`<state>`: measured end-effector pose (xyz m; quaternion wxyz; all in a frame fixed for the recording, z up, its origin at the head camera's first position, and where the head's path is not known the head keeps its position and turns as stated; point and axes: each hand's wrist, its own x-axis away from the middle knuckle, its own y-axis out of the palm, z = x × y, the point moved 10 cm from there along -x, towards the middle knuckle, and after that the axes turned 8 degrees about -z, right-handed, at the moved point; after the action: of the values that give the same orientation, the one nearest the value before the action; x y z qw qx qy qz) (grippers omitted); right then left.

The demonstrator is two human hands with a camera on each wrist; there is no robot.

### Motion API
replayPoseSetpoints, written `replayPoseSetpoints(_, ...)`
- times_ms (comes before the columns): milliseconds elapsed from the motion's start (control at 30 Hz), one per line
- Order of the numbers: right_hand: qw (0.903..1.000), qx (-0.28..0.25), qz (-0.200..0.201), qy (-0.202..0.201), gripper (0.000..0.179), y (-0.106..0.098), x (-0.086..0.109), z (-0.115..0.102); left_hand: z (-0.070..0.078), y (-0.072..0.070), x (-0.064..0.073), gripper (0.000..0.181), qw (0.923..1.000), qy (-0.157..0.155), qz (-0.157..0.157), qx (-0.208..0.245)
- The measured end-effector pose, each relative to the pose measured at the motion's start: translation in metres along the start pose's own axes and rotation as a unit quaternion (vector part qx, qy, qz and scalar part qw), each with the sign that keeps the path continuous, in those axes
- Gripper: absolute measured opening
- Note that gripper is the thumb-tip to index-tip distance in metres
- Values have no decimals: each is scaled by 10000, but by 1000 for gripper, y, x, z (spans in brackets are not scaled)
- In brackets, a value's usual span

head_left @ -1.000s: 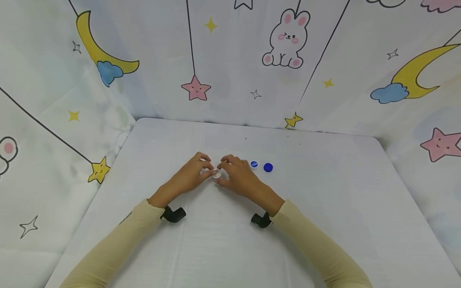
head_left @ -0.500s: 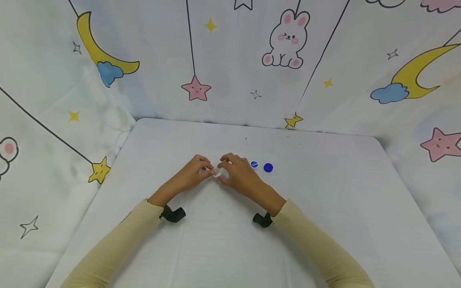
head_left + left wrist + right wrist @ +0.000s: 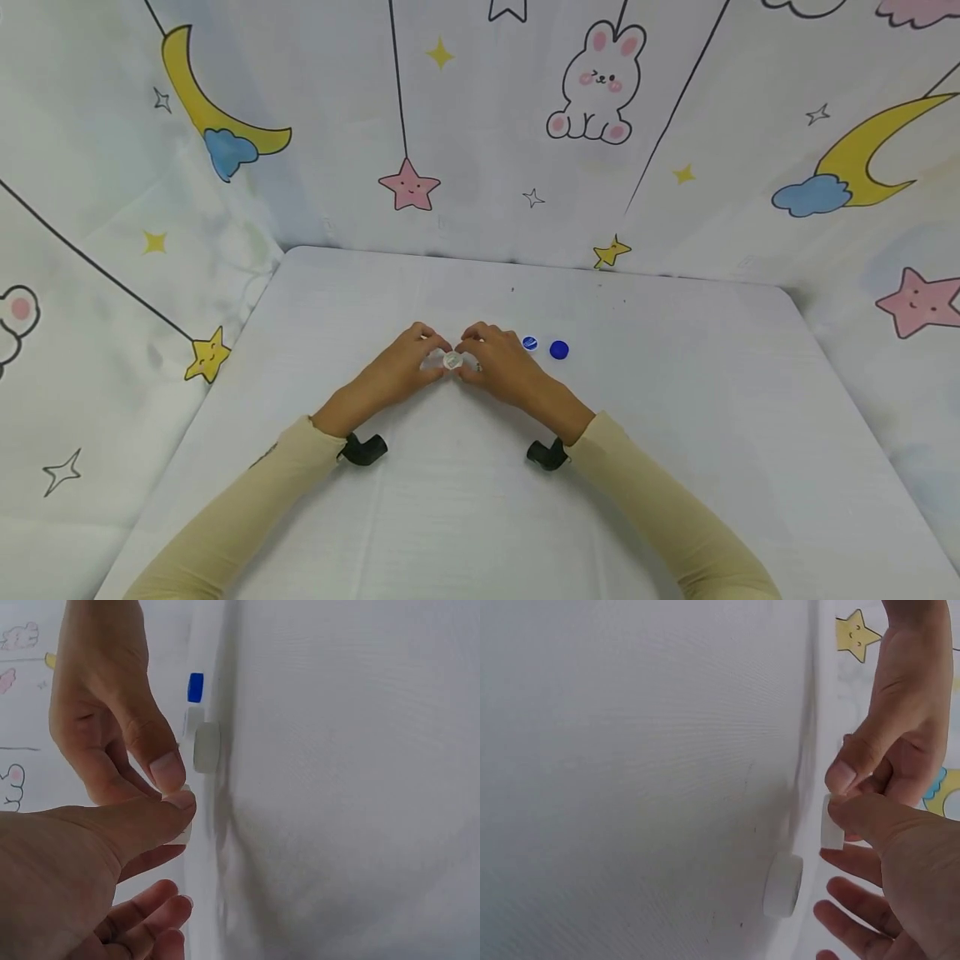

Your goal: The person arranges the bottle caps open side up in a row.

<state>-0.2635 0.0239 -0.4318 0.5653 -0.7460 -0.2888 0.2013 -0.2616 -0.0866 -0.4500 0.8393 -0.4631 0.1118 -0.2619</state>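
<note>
Between my two hands is a small white round piece [image 3: 452,360] with a translucent middle; its exact kind cannot be told. My left hand [image 3: 408,367] pinches it on the left with thumb and fingers. Opposite, my right hand [image 3: 498,365] pinches its right side. In the left wrist view both thumbs meet at its edge, partly covering it. A pale greenish-white, thick disc-like thing [image 3: 207,748] lies on the table by my right hand. Near the left hand, a similar white one [image 3: 783,886] shows in the right wrist view.
Just right of my right hand lie a blue-and-white round cap-like thing [image 3: 530,342] and a plain blue one [image 3: 558,350]. They rest on a white-covered table [image 3: 675,400]. A printed cloth backdrop [image 3: 495,108] rises behind it.
My left thumb has shifted from over the white piece to its near side, and more of the piece's round face shows. The right hand has barely moved.
</note>
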Motion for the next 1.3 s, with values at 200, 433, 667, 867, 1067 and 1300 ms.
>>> replayPoseSetpoints(200, 9999, -53, -121, 84, 31, 6, -3, 3, 5, -2, 3, 26, 9988, 184, 227, -400)
replayPoseSetpoints(433, 9999, 92, -96, 104, 31, 9, -4, 3, 9, -3, 3, 24, 9961, 303, 392, -734)
replayPoseSetpoints(667, 9998, 107, -139, 96, 31, 10, -6, 1, 11, -2, 3, 23, 9943, 380, 442, -897)
replayPoseSetpoints(867, 9998, 95, -121, 108, 29, 11, -6, 1, 12, -3, 5, 25, 9935, 408, 476, -952)
replayPoseSetpoints(1067, 9998, 41, -143, 164, 31, 11, -7, 0, 11, -3, 5, 27, 9942, 349, 426, -924)
replayPoseSetpoints(1300, 9992, 81, -260, 308, 39, 10, -4, 5, 14, -4, 4, 40, 9941, 340, 360, -970)
